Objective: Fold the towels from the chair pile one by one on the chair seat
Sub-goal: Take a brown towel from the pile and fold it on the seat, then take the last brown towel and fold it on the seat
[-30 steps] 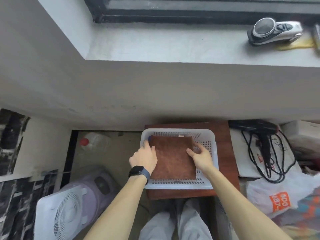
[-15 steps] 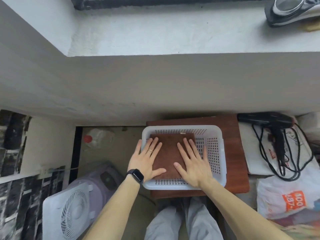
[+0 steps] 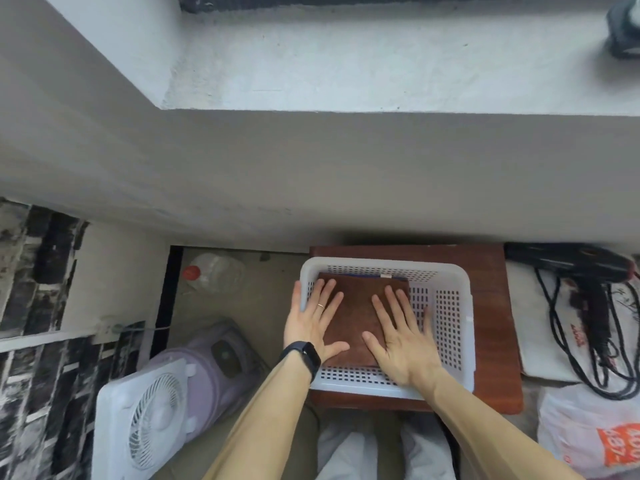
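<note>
the only writing we can read is on the orange patch [image 3: 620, 448] of the white plastic bag [image 3: 568, 431] at the lower right. its tilted white digits look to us like "487-", and the line of digits above is cut by the picture's edge. the cream cloth bag [image 3: 533, 323] under the black hair dryer [image 3: 571, 259] carries red print too small to read. on the small white tag [image 3: 385, 276] at the brown towel's [image 3: 356, 317] far edge we make out no lettering.
</note>
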Demonstrator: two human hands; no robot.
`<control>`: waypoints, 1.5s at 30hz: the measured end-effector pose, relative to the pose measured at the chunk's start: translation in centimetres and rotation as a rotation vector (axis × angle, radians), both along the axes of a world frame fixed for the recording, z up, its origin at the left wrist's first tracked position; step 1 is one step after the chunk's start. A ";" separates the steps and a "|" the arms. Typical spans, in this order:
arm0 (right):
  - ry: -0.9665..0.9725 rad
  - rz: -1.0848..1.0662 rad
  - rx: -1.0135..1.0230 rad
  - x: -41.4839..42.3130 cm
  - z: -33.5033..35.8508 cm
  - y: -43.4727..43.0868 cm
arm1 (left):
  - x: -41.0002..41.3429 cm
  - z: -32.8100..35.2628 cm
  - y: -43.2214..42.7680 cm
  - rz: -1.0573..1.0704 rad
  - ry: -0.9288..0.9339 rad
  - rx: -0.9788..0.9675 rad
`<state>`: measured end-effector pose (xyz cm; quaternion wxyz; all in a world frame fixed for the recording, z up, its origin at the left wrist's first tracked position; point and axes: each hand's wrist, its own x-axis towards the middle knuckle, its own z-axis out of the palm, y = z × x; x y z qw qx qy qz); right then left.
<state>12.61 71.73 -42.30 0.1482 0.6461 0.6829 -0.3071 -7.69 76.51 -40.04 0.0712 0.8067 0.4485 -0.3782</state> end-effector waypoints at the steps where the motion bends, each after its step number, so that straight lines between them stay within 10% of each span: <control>1: 0.000 0.009 -0.011 -0.1 0.3 0.1 | -0.1 0.1 0.0 0.012 -0.002 -0.005; 10: 0.031 0.304 -0.018 2.5 9.1 1.5 | 0.0 6.5 -2.5 0.234 -0.288 -0.006; 22: 0.671 0.895 0.369 -9.6 25.0 -3.1 | -4.4 19.2 -24.4 1.552 -0.781 0.628; 35: 0.946 1.630 0.073 -28.6 37.8 -31.8 | -5.6 31.2 -61.3 2.106 -0.355 1.563; 45: 1.052 1.810 -0.091 -34.8 39.5 -54.7 | -6.3 34.3 -84.5 2.212 -0.113 1.649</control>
